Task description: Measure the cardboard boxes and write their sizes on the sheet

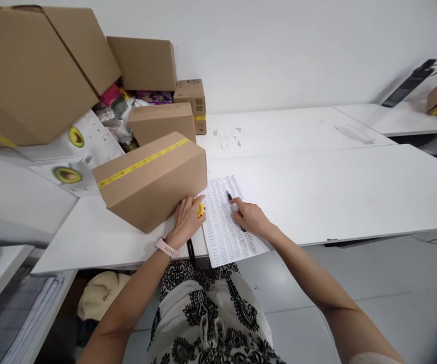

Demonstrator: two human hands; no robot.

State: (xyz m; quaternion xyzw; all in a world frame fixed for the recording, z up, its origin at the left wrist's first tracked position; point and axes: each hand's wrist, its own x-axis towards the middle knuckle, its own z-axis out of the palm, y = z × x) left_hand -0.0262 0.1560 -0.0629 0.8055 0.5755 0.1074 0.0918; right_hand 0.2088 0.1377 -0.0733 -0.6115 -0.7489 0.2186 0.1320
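A printed sheet (220, 222) with columns of small text lies on the white table (317, 192), its lower edge over the front edge. My right hand (254, 218) rests on the sheet, closed around a black pen (229, 196) whose tip points up the page. To the left, my left hand (188, 218) is closed on a yellow tape measure (201, 210), beside the sheet's left edge. A black strap (191, 253) hangs below that hand. Right behind the left hand stands a taped cardboard box (157, 189); whether the fingers touch it I cannot tell.
More cardboard boxes (148, 63) and avocado-printed cartons (89, 172) crowd the left and back. Packaged goods (153, 97) sit among them. A dark bottle-like object (409, 83) leans against the wall at the right. A cream cap (102, 293) lies below the table.
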